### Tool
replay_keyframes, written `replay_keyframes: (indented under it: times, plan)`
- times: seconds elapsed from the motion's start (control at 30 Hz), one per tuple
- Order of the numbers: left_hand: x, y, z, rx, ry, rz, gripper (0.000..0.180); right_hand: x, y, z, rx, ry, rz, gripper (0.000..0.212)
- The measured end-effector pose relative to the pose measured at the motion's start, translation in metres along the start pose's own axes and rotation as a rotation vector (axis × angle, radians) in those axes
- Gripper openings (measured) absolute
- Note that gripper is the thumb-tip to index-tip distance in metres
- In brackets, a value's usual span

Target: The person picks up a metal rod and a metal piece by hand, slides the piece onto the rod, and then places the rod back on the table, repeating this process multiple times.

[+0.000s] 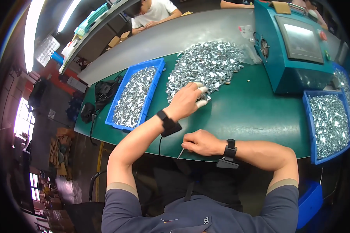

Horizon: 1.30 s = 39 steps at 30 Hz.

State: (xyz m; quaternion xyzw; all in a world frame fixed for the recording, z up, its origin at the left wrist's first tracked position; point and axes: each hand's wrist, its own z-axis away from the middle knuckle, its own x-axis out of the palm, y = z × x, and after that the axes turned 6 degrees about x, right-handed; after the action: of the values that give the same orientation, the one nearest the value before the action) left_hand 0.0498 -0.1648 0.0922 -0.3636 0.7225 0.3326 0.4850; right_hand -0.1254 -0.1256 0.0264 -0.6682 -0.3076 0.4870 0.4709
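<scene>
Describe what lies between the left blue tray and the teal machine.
Head view: a heap of silvery pieces, the left hand at its near edge, then clear plastic beside the machine.

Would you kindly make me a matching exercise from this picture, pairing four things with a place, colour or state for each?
1. Left hand
2. Right hand
3. Pile of small metal parts
4. Machine

A. Teal, with a screen
B. Holding a thin rod
C. Silver, heaped on the green tabletop
D. Reaching to the heap's near edge, pale covers on fingertips

Pairs: 1-D, 2-B, 3-C, 4-A
</scene>
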Motion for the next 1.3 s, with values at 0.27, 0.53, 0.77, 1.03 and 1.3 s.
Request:
replay_keyframes:
  times: [0.27,0.53,0.77,1.03,1.3]
  plan:
    - [0.041,-0.026,-0.055,0.136,-0.077,-0.226,0.044,-0.003,0.005,0.003,-0.074,0.031,-0.023,0.026]
    - [0.025,-0.034,0.012,0.123,-0.026,-0.212,0.029,0.001,-0.002,-0.004,-0.064,0.01,-0.023,0.023]
    - [0.004,-0.028,0.023,0.025,-0.119,-0.141,0.027,0.001,-0.002,-0.003,0.036,0.004,-0.044,0.026]
    - [0.006,-0.058,-0.116,0.081,0.014,-0.232,0.048,0.003,0.005,-0.005,-0.03,0.042,-0.005,0.029]
    - [0.057,-0.081,-0.186,0.066,-0.032,-0.299,0.039,0.002,0.009,-0.006,-0.061,0.031,-0.006,0.03]
